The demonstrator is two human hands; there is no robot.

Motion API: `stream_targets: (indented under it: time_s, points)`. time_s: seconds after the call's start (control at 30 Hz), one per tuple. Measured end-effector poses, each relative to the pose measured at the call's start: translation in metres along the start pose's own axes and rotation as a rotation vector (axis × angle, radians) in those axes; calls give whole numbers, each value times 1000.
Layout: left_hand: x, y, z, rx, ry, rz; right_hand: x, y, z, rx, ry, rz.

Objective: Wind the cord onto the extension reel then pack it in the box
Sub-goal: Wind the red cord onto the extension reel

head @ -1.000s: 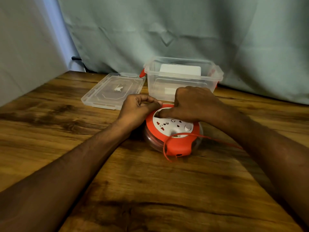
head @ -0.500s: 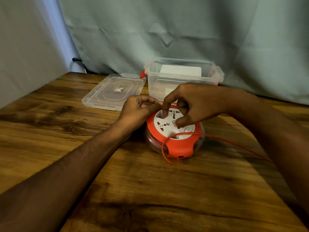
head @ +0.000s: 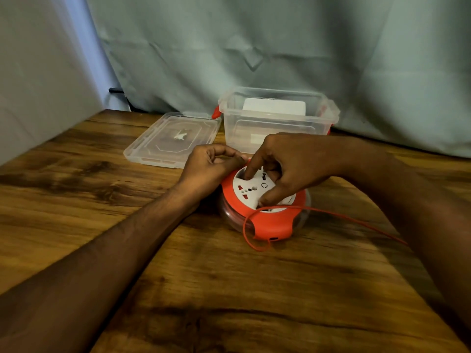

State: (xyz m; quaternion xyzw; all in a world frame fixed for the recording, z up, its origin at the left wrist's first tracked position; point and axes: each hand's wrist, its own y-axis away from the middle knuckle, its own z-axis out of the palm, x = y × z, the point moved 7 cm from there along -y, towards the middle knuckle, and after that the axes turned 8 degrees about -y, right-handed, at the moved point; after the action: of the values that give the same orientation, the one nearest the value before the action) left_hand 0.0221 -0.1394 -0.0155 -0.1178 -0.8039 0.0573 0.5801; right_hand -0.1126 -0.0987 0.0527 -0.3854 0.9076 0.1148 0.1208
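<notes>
The dark-grained wooden desk carries an orange-and-white extension reel. Just behind the reel stands an open clear plastic box. Behind and left of the reel, the box's lid lies flat. An orange cord trails rightward from the reel.

Right hand covering the far part of the reel, cord vanishing behind the right forearm, white object in the box unidentifiable
</notes>
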Motion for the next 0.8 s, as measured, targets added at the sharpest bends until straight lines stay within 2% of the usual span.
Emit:
stream_targets:
  time_s: [0.53,0.67,0.8]
  points:
    - [7,2,1,-22,-5,26,11,-12,3,217,84,104]
    - [4,1,0,-9,-9,-2,20,-12,0,361,165,176]
    - [2,1,0,18,-15,-29,27,-9,-3,428,200,239]
